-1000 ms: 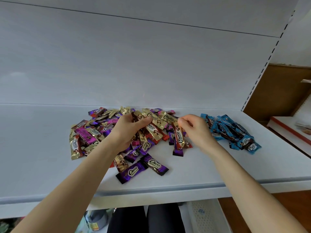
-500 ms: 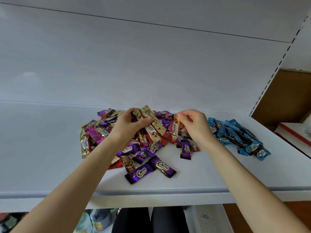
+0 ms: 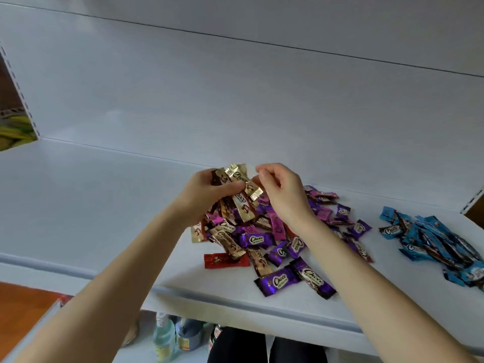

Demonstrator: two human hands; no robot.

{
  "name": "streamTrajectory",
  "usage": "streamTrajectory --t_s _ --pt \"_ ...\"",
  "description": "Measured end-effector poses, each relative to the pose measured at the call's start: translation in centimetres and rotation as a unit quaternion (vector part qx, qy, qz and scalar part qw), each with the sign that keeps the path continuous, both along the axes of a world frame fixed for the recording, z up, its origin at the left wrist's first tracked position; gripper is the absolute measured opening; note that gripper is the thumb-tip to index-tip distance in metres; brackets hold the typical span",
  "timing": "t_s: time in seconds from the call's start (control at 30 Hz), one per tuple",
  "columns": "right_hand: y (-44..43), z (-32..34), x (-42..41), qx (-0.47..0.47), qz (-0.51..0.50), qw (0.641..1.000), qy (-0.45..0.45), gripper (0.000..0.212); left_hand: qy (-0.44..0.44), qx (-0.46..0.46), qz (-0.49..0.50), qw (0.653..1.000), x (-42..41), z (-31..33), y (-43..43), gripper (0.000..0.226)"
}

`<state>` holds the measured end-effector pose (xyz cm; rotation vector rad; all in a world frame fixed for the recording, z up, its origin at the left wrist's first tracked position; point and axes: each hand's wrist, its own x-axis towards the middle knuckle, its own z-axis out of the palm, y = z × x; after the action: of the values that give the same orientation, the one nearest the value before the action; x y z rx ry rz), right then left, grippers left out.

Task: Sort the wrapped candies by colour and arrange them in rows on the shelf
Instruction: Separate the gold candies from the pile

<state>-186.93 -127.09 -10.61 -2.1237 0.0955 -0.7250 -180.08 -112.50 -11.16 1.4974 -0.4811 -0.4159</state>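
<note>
My left hand [image 3: 209, 195] is raised above the mixed pile and grips a fanned bunch of gold candies [image 3: 239, 184], thumb pressed across them. My right hand [image 3: 281, 195] is right beside the bunch with its fingers curled, fingertips pinching at the bunch's upper right edge. Under both hands lies the mixed pile of candies [image 3: 264, 239] in purple, pink, gold and brown wrappers. A red candy [image 3: 225, 260] lies at its front left and two purple candies [image 3: 293, 280] at the front. A separate heap of blue candies [image 3: 429, 244] sits at the right on the white shelf [image 3: 91, 205].
The shelf's back panel [image 3: 235, 100] rises just behind the pile. The shelf's front lip [image 3: 235, 299] runs below the candies. Bottles [image 3: 172, 336] stand on the level below. At the far left, yellow-green goods [image 3: 13, 134] show past the slotted upright.
Both hands have lifted off the pile. The right hand has brought a gold candy over to the bunch in the left hand. The camera has swung left, so the pile and blue heap now sit further right.
</note>
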Motion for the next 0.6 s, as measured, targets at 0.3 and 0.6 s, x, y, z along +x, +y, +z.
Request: streamTrajectory --t_s 0.3,0.6 --pt "4.0 -3.6 1.1 -0.309 0.136 0.923 0.184 0.043 -0.001 0.079 0.278 0.957 10.3 -3.0 7.0 0.023" --pt "2.7 -4.1 0.8 -0.304 0.110 0.925 0.199 0.035 -0.140 0.357 0.372 0.845 14.3 -3.9 6.1 0.036"
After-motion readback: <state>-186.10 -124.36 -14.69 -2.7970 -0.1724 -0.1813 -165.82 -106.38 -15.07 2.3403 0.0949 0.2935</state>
